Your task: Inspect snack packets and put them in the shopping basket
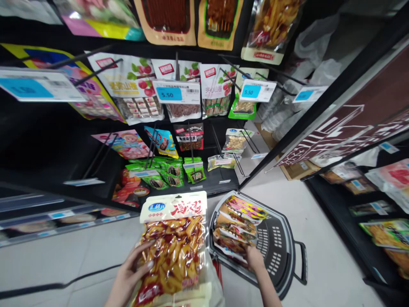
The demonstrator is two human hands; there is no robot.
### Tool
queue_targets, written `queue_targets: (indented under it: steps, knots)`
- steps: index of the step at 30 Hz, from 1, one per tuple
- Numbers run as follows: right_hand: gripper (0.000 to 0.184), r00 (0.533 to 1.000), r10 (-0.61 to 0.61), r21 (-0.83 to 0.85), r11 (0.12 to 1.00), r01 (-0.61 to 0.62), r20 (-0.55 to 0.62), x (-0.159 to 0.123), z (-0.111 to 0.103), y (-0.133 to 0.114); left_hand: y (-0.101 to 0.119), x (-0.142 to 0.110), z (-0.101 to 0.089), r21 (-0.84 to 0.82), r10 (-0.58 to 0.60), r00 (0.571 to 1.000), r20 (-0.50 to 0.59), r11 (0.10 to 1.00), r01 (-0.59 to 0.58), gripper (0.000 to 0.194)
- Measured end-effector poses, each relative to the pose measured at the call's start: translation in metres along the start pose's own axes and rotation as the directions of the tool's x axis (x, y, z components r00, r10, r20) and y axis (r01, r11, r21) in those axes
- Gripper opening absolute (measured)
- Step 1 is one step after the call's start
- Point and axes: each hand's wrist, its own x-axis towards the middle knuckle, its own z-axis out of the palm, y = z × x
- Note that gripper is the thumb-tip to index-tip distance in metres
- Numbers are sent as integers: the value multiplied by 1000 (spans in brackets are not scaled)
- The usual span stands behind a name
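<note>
A large clear-fronted snack bag [174, 247] with a cream top band and glossy yellow-brown pieces fills the lower middle. Against its left side lies my left hand [136, 264], thumb and fingers gripping the front face. More packaging shows under and to the right of this bag. My right hand [254, 259] reaches into a grey-and-black shopping basket [281, 238] and is closed at the right edge of the upright snack packets [233, 234]; its fingertips are partly hidden by them. The packets stand in a row on the basket's left side.
Ahead is a black shelf rack with hanging snack packets [137, 87], metal hooks and price tags [177, 92]. Small green packets [171, 172] lie on its lower shelf. At right stand a dark rack post [287, 98], a cardboard box [295, 169] and another shelf [345, 238].
</note>
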Motion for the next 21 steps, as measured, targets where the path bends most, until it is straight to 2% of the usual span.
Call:
queue_targets:
  steps: [3,5,7,10,12,13,15,18,21]
  knots:
    - [21,992,24,165,986,-4,-124,-23,-29,5,2,-3,2,-1,2,1000,18,1000,-2,44]
    - [22,974,25,289,956,42,-223,-37,-51,-8,5,-5,5,-53,-6,1000,18,999,7,54]
    - [22,959,-20,422,895,144,-284,-52,-70,-37,9,-6,8,-136,-24,1000,5,990,25,73]
    - [29,939,-147,573,759,309,-312,-74,-87,-99,13,-6,11,-204,-51,999,15,978,53,90]
    - [24,915,-257,642,653,402,-311,-85,-92,-141,14,-6,11,-203,-46,998,39,978,53,89]
    - [25,906,-295,721,550,422,-304,-88,-92,-159,15,-7,11,-203,-40,998,46,978,49,87]
    - [31,906,-293,799,439,411,-305,-90,-91,-186,15,-8,10,-220,-32,998,50,974,42,83]
    - [33,927,-206,862,349,368,-313,-83,-86,-204,15,-10,10,-274,-30,999,28,961,37,79]
    - [32,942,-209,895,314,317,-261,-75,-83,-207,17,-13,12,-317,-39,999,13,948,41,79]
